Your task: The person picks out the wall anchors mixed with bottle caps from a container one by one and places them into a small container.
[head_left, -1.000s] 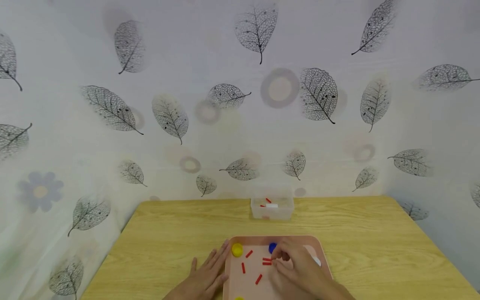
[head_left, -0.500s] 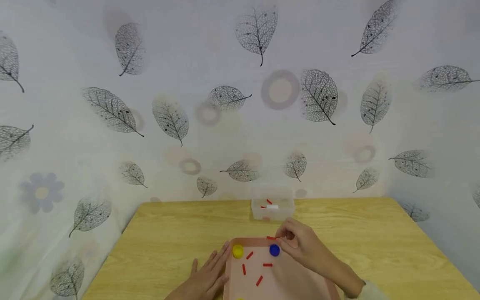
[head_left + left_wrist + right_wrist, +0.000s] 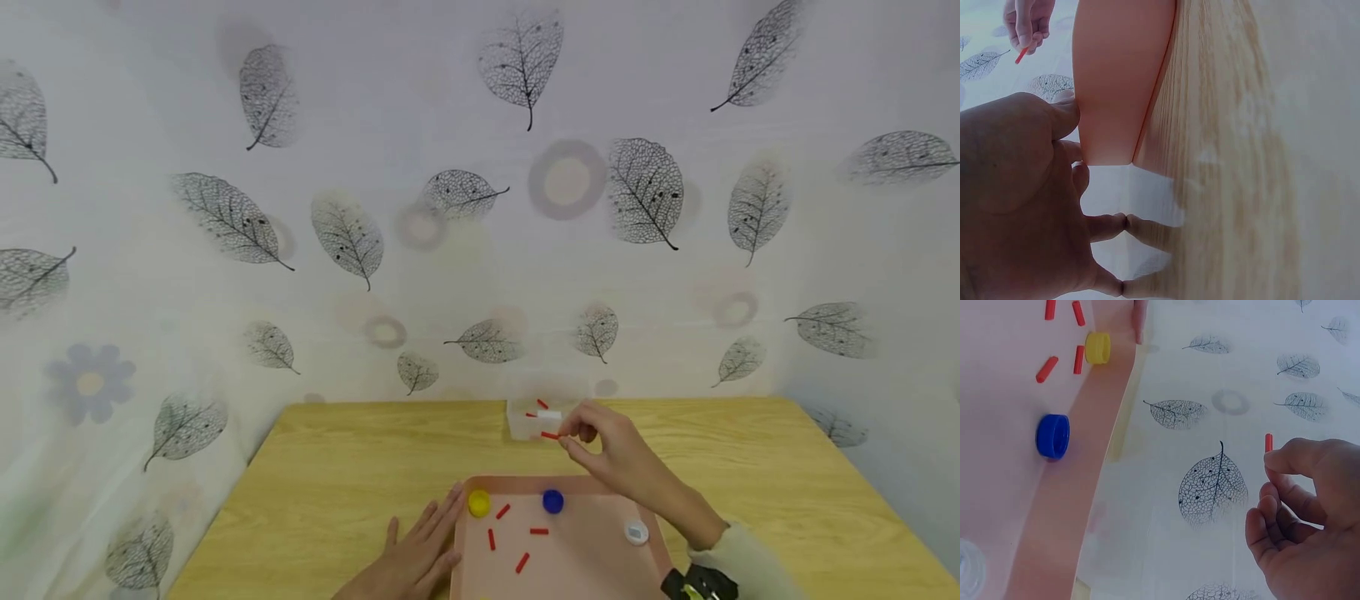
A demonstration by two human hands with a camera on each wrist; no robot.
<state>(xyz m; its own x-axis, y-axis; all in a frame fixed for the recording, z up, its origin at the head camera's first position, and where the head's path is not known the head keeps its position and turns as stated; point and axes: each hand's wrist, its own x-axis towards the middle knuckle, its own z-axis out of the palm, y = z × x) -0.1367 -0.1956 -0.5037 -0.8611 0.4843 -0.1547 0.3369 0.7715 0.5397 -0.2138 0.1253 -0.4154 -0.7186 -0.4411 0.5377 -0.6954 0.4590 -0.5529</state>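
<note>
My right hand pinches a short red stick between thumb and index finger, in front of the translucent plastic box. In the right wrist view the stick's end pokes out past the fingertips. Beside the pink tray, my left hand lies with fingers stretched out, touching its left edge. Several red sticks lie scattered in the tray. A blue bottle cap and a yellow bottle cap sit along its far side, and a white cap at the right.
The box at the back of the wooden table holds a few red sticks and a white piece. Behind the table hangs a pale leaf-patterned cloth. The tray's near part is cut off by the head view's lower edge.
My right hand has picked a red stick up from the tray's middle and carried it up and away to the front of the box. The left hand stays at the tray's edge.
</note>
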